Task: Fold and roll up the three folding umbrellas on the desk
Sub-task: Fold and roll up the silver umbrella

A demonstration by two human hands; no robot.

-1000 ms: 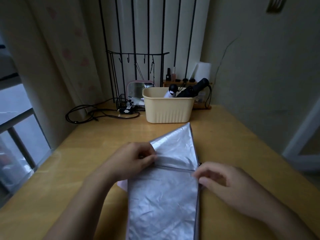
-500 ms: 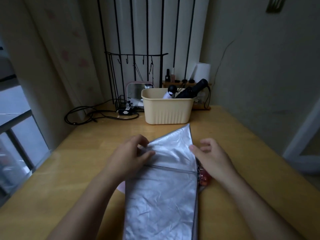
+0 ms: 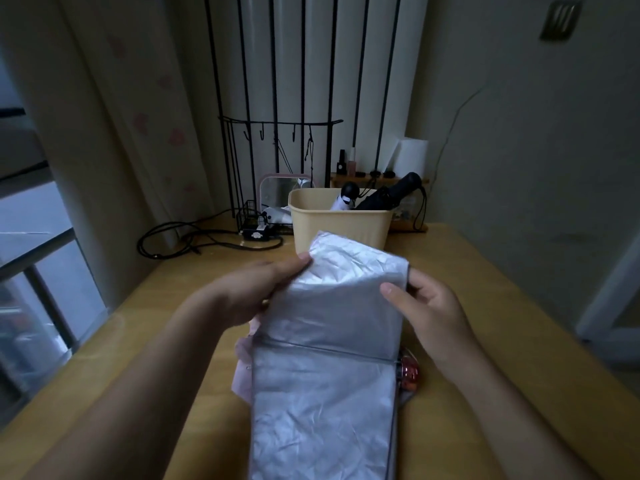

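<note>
Umbrella (image 3: pixel 325 375): silver canopy lies flat at lower centre of the surface (image 3: pixel 502 306), its far end lifted and curling back toward the camera
Left hand (image 3: pixel 252 292): fingers (image 3: pixel 294 268) pinch the left edge of the raised flap
Right hand (image 3: pixel 433 310): fingers curled round the flap's right edge
Handling: thin, light, slick cloth, stiff ribs likely underneath; best held at the seamed edges, else it may spring open

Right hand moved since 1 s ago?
Yes. The right hand has gone forward, closer to the beige basket, and now pinches the right edge of the silver umbrella canopy.
</note>
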